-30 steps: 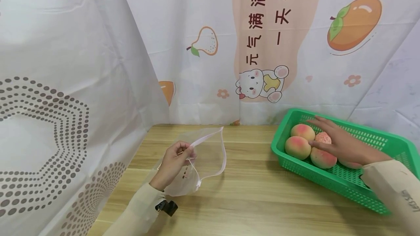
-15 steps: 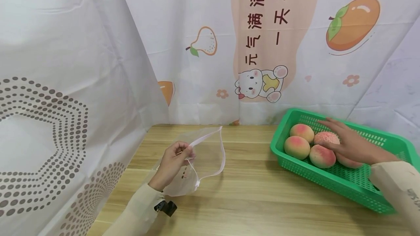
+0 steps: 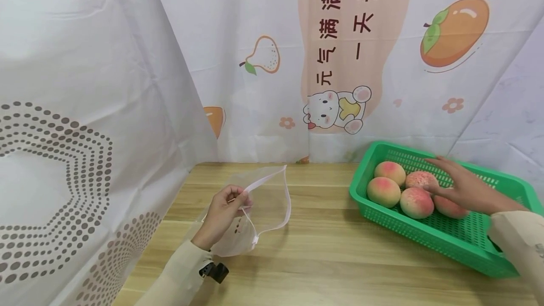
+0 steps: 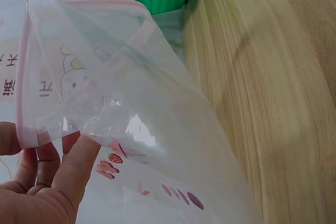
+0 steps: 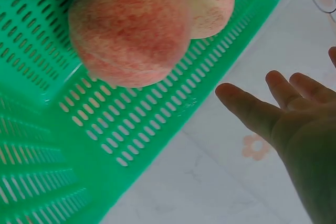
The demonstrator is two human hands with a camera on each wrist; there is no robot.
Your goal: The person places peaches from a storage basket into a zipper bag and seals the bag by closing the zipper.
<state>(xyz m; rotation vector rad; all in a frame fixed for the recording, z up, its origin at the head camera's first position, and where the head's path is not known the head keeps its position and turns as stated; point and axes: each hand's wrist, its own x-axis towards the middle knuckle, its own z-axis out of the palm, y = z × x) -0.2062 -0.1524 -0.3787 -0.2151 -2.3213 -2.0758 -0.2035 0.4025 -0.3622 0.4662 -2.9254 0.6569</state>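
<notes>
My left hand (image 3: 223, 212) pinches the edge of a clear zip bag (image 3: 269, 202), its pink-trimmed mouth spread apart. In the left wrist view the thumb and fingers grip the bag (image 4: 173, 145) near the pink strip, and small printed fruit shapes show on the film. My right hand (image 3: 469, 189) hovers with fingers spread over a green basket (image 3: 408, 230), holding nothing. Several red-and-yellow peaches (image 3: 417, 203) sit in the basket's left part. From the right wrist, one reddish peach (image 5: 131, 30) shows close up, apart from the fingertips.
A wooden table (image 3: 323, 249) bears the basket at right and the bag at left. Behind it hangs a white printed curtain (image 3: 255, 107), with another dotted curtain (image 3: 140, 84) along the left side. A black wrist camera (image 3: 214, 272) is strapped to the left wrist.
My right hand has moved right across the basket, uncovering more of the peaches. My left hand keeps its pinch on the zip bag and has hardly moved.
</notes>
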